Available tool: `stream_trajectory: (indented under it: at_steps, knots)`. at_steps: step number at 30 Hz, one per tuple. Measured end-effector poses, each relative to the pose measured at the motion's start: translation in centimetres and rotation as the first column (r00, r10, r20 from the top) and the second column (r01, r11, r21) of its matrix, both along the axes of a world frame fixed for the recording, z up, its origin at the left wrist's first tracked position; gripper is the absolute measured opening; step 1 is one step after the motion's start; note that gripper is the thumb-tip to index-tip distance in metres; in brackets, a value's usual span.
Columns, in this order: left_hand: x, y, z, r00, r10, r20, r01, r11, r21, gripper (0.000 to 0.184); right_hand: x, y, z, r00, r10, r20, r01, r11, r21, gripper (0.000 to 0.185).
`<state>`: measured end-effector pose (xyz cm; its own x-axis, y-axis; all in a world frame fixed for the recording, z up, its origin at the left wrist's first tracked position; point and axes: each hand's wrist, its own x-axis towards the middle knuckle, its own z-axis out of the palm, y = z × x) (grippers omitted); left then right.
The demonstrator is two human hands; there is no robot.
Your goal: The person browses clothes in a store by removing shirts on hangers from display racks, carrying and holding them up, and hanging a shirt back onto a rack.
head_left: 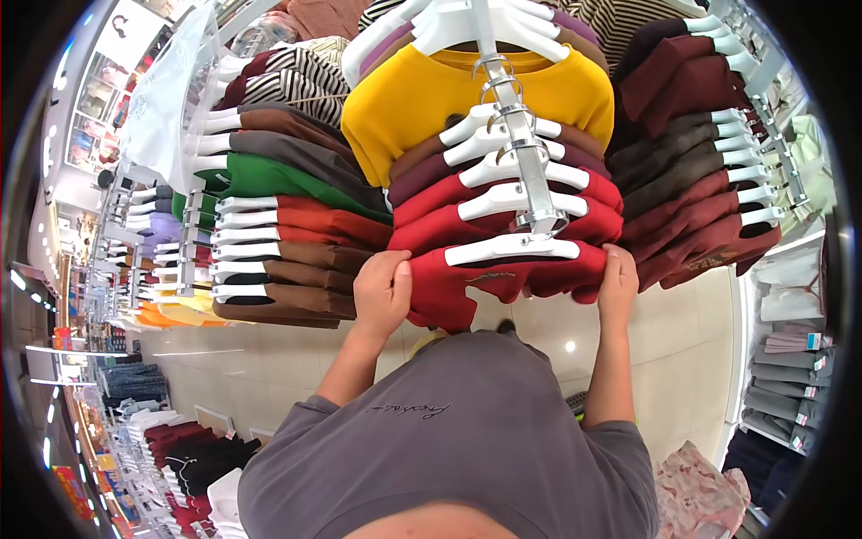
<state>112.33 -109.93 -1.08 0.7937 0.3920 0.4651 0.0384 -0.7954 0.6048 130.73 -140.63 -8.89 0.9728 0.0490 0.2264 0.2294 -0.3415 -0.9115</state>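
Note:
A red shirt [440,286] hangs on a white hanger [512,251] at the near end of a metal rail [525,144]. My left hand [384,289] is closed on the shirt's left shoulder, thumb on top. At the other shoulder, my right hand [619,277] pinches the same fabric. Right behind it hang more red shirts on white hangers, then dark purple and brown ones. Farther back a yellow shirt [476,94] faces me. Lettering shows on the front of the held shirt, too small to read.
On the left a rail carries brown, orange-red, green [287,184] and striped garments. Maroon and dark brown garments [700,216] hang on the right. Folded grey clothes [781,386] lie on a shelf at far right. Pale tiled floor [664,346] shows below the rail.

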Motion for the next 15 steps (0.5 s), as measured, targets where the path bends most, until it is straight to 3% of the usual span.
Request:
stream_trajectory:
  at_steps: [1, 2, 4, 8, 10, 15]
  knots:
    - [0.3, -0.4, 0.8, 0.999, -0.036, -0.013, 0.038, 0.985, 0.167, 0.028, -0.2, 0.4, 1.2, 0.995, 0.058, 0.075, -0.052, 0.996, -0.070, 0.027]
    - [0.7, -1.0, 1.4, 0.999, -0.040, -0.016, 0.042, 0.985, 0.166, 0.028, -0.4, 1.0, 2.2, 0.996, 0.054, 0.072, -0.049, 0.996, -0.071, 0.027]
    - [1.7, -2.4, 2.5, 0.994, -0.096, -0.058, 0.110, 0.939, 0.325, 0.041, -0.9, 2.3, 3.9, 0.913, 0.265, 0.310, -0.189, 0.948, -0.256, 0.030]
    - [3.7, -4.1, 3.1, 0.987, -0.123, -0.100, 0.152, 0.914, 0.376, 0.051, -1.7, 5.0, 6.4, 0.775, 0.395, 0.494, -0.248, 0.908, -0.337, 0.051]
    - [4.5, -4.4, 2.7, 0.973, -0.141, -0.184, 0.202, 0.905, 0.375, 0.052, -1.5, 6.0, 7.0, 0.766, 0.377, 0.521, -0.225, 0.916, -0.332, 0.050]
    - [6.2, -4.2, 1.5, 0.952, -0.151, -0.267, 0.235, 0.919, 0.317, 0.033, 0.2, 6.3, 6.7, 0.777, 0.358, 0.518, -0.181, 0.915, -0.361, 0.045]
